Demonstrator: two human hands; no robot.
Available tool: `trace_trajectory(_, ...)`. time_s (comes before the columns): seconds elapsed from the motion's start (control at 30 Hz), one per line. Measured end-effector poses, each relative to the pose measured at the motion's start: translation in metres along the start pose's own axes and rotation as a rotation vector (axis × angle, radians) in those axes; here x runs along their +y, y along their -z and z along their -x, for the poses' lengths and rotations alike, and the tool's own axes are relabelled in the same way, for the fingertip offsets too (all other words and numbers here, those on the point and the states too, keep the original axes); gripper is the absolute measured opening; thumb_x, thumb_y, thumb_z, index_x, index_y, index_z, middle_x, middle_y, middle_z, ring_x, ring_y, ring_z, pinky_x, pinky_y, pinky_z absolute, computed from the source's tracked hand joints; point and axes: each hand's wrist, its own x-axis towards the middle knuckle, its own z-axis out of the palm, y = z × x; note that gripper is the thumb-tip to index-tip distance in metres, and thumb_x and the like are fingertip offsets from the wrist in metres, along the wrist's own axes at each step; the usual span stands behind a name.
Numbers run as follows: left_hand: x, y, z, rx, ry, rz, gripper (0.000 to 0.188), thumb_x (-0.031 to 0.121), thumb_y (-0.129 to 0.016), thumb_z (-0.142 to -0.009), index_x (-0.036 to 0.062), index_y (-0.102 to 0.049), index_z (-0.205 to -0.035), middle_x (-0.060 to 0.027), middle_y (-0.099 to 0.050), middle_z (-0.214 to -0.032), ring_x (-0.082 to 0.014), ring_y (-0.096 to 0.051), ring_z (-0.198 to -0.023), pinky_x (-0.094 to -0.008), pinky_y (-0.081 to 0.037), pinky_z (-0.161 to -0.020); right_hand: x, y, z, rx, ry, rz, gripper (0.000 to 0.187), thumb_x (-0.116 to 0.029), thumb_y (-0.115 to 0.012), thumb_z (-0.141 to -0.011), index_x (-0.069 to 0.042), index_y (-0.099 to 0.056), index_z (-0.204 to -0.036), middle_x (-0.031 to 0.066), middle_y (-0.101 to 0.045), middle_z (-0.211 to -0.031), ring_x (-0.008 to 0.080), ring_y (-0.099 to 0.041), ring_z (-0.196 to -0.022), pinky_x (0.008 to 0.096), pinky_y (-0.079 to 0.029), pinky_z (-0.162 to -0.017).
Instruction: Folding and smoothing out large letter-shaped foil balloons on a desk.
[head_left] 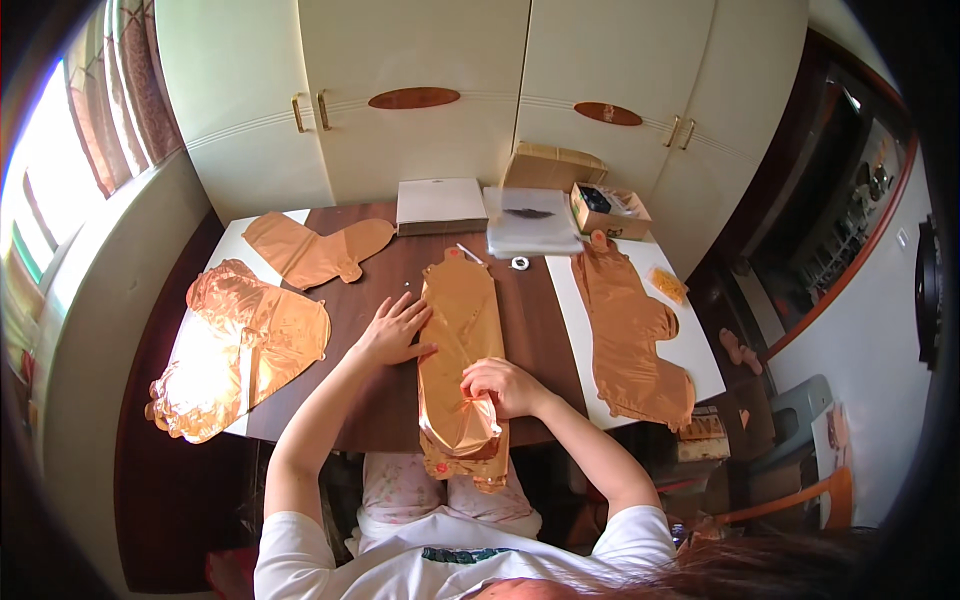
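Observation:
A flat copper-coloured foil balloon [462, 300] lies lengthwise on the dark table in front of me, its near end hanging over the table's edge. My left hand [392, 330] rests by its left edge, fingers spread, the fingertips touching the foil. With curled fingers my right hand [497, 385] pinches the foil on the right side of the nearer half, where it bunches into shiny creases. The exact fold under those fingers is hidden. Small red spots show at the balloon's far and near ends.
More flat foil balloons lie at the left [255, 340], far left [320, 250] and right [625, 335]. At the back stand a white box [441, 206], clear plastic bags [530, 232] and an open carton [612, 212]. A white tape roll [519, 263] and yellow packet [668, 285] lie nearby.

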Motion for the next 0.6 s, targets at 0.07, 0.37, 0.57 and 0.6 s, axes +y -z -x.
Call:
trace_trajectory(0.07,-0.0013,0.0006,-0.0008,0.009,0.002,-0.021,0.078,0.061,-0.047,-0.082,0.0047,-0.038,-0.135,-0.0104,-0.038,-0.14,-0.0315,-0.027,-0.133,-0.0489,-0.02,-0.108,-0.0005,-0.0003,-0.0004,-0.004,-0.013,-0.01,0.018,-0.004,-0.067,-0.064,-0.008,-0.05,-0.067,0.003,-0.063,-0.087,0.023,-0.06,-0.095,0.0355,-0.046,-0.08)
trace_trajectory(0.37,-0.0029,0.006,-0.0068,0.023,-0.106,-0.006,0.084,0.064,-0.048,-0.08,0.002,-0.036,-0.136,-0.0154,-0.037,-0.14,-0.0297,-0.028,-0.134,-0.0484,-0.02,-0.108,0.0006,-0.0001,-0.0016,0.006,0.024,0.005,0.02,-0.003,-0.066,-0.065,-0.008,-0.047,-0.066,0.0044,-0.062,-0.084,0.0233,-0.06,-0.09,0.0351,-0.045,-0.078)
trace_trajectory(0.57,-0.0031,0.0023,-0.0087,-0.056,-0.165,0.023,0.089,0.065,-0.046,-0.08,-0.0003,-0.03,-0.138,-0.0176,-0.03,-0.144,-0.0276,-0.023,-0.136,-0.0464,-0.018,-0.109,0.0014,0.0,-0.0012,0.016,0.032,-0.014,0.021,-0.002,-0.066,-0.065,-0.007,-0.046,-0.066,0.0047,-0.062,-0.083,0.0237,-0.061,-0.089,0.0352,-0.046,-0.078)
trace_trajectory(0.6,-0.0037,0.0032,-0.0096,-0.064,-0.142,0.003,0.09,0.066,-0.045,-0.08,-0.0012,-0.029,-0.138,-0.0179,-0.028,-0.144,-0.027,-0.023,-0.136,-0.0456,-0.018,-0.11,0.0008,0.0006,-0.0013,0.013,0.03,-0.018,0.021,-0.001,-0.066,-0.065,-0.007,-0.046,-0.066,0.0047,-0.062,-0.084,0.0236,-0.06,-0.089,0.0353,-0.046,-0.078)
